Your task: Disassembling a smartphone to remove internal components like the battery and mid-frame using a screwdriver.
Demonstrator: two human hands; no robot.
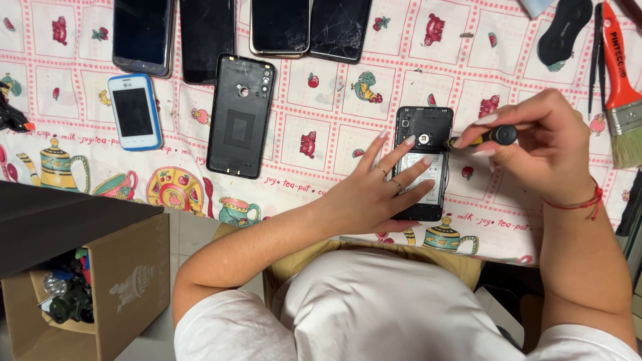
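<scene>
From my head camera, my left hand (378, 190) lies flat with fingers spread on the opened phone (423, 144), pressing it onto the patterned cloth of the worktop (334, 127). My right hand (545, 144) is closed around a small black screwdriver (491, 136), its tip touching the phone's upper right edge. A detached black back cover (240, 115) lies well to the left, beside a small white-and-blue phone (134, 111). An orange-handled brush (622, 93) lies at the right edge, and a cardboard box (100, 294) stands lower left.
</scene>
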